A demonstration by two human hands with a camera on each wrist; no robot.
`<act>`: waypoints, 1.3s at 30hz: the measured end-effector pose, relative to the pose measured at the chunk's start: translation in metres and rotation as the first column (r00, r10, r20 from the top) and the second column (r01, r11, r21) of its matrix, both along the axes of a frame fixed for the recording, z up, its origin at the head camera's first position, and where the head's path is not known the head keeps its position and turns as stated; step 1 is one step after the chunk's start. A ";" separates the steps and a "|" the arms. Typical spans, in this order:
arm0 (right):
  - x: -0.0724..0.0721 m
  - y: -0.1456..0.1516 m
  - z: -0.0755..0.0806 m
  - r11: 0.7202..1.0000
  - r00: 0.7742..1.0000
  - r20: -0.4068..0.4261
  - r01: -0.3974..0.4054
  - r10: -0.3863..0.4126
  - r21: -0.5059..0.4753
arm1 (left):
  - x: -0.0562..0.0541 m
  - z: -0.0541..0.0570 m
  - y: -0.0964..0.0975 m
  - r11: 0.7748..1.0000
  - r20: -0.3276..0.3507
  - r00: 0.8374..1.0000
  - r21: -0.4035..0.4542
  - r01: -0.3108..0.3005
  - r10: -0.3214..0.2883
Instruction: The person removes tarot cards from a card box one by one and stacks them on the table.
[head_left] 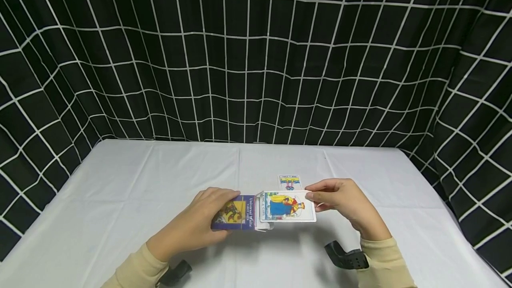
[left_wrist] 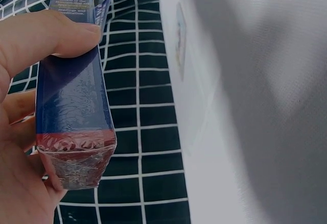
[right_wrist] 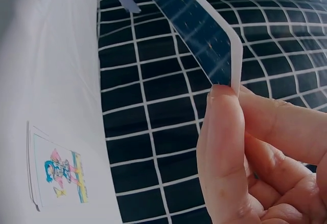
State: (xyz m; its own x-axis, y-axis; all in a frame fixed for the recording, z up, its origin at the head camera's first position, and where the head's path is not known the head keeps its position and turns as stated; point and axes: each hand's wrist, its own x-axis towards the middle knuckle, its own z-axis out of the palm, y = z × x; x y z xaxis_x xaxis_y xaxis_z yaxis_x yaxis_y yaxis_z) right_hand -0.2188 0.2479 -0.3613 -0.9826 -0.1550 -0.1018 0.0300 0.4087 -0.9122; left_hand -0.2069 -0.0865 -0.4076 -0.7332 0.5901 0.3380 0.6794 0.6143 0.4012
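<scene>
My left hand (head_left: 202, 219) grips a blue-purple tarot card box (head_left: 234, 212) lettered "Universal Waite", held above the table. In the left wrist view its wrapped end and long side (left_wrist: 74, 96) show, with the thumb across the side. The box's right end is open, with white flaps there. My right hand (head_left: 340, 203) pinches the right end of a tarot card (head_left: 288, 206), a robed figure on its face, between thumb and fingers. Its other end lies at the box's open mouth; whether any of it is inside I cannot tell. The right wrist view shows its dark blue back (right_wrist: 199, 29).
Behind the held card, more tarot card (head_left: 290, 182) lies face up on the white-covered table (head_left: 168, 168); the right wrist view suggests a small pile. A black curtain with white grid lines (head_left: 248, 66) surrounds the table's back and sides. Black straps are on both wrists.
</scene>
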 end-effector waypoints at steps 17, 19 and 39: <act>-0.003 0.009 0.000 0.996 0.998 0.009 0.056 -0.055 -0.073 | -0.001 -0.001 0.000 1.000 -0.004 1.000 0.003 0.004 -0.004; -0.004 0.009 -0.001 0.995 0.998 0.006 0.067 -0.067 -0.080 | -0.001 -0.002 0.000 1.000 -0.004 1.000 0.004 0.006 -0.006; -0.011 0.011 -0.011 0.977 0.987 0.053 0.158 -0.152 -0.142 | 0.000 0.000 0.001 1.000 0.011 1.000 -0.005 0.004 -0.004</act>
State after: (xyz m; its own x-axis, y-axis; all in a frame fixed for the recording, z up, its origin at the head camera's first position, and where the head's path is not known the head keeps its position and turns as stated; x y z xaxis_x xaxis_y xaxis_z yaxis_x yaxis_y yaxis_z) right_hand -0.2296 0.2587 -0.3726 -0.9912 -0.0172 -0.1310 0.1221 0.2591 -0.9581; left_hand -0.2066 -0.0856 -0.4075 -0.7344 0.5945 0.3273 0.6775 0.6135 0.4058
